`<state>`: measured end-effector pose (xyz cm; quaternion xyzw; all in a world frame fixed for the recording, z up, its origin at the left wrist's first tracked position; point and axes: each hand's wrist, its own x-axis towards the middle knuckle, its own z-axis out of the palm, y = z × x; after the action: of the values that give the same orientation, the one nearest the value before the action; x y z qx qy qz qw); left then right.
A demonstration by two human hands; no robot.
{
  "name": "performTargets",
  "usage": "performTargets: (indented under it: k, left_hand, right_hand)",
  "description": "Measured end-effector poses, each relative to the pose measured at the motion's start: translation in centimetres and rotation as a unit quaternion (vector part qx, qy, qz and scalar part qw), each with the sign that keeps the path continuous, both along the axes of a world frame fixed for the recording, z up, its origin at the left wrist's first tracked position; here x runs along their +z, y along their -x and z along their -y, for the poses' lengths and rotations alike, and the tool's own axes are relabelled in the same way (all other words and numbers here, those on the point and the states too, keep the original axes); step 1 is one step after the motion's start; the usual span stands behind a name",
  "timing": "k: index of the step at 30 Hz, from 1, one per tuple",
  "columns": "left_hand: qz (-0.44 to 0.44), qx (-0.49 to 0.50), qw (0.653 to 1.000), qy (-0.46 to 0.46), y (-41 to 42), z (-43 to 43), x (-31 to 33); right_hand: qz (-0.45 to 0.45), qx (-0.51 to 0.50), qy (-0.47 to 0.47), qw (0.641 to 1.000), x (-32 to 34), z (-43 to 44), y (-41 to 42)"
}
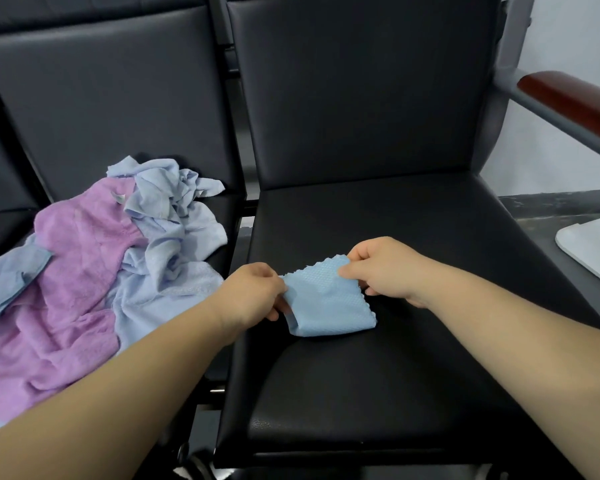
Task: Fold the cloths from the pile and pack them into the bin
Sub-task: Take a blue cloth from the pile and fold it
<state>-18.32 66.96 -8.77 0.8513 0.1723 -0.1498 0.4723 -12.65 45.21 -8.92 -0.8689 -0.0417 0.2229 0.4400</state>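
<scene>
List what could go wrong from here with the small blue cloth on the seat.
1. The left hand and right hand only pinch the small blue cloth at its edges, so the loose fold may fall open when lifted.
2. The black seat looks smooth, so the cloth could slide while being pressed flat.
3. The pile sprawls across the neighbouring seat toward its front, so a piece might slip off.

Left hand (253, 293), right hand (383, 268): apparent pinch
</scene>
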Motion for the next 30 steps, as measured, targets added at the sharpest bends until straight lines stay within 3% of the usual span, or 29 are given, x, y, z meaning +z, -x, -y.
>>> performTargets:
  k: [8, 14, 22, 26, 30]
  left_hand:
    - [0.009, 0.012, 1.000, 0.005, -0.1, 0.3, -0.2]
    - [0.018, -0.043, 0.998, 0.037, 1.2, 0.2, 0.2]
    - [0.047, -0.095, 0.994, 0.041, 2.6, 0.0, -0.3]
    - [0.041, -0.093, 0.995, 0.009, 2.9, 0.0, -0.8]
    - [0.051, -0.120, 0.987, -0.089, 3.0, 0.1, -1.3]
  right_hand:
    - [0.050, 0.000, 0.069, 0.996, -1.1, -1.1, -0.9]
    - [0.106, 0.044, 0.174, 0.978, -1.5, -1.7, -0.7]
    - [0.146, 0.033, 0.214, 0.965, -2.4, -2.2, -0.4]
    - [0.152, 0.024, 0.228, 0.961, -2.5, -2.5, 0.0]
    - [0.154, 0.012, 0.231, 0.961, -2.4, -2.7, 0.2]
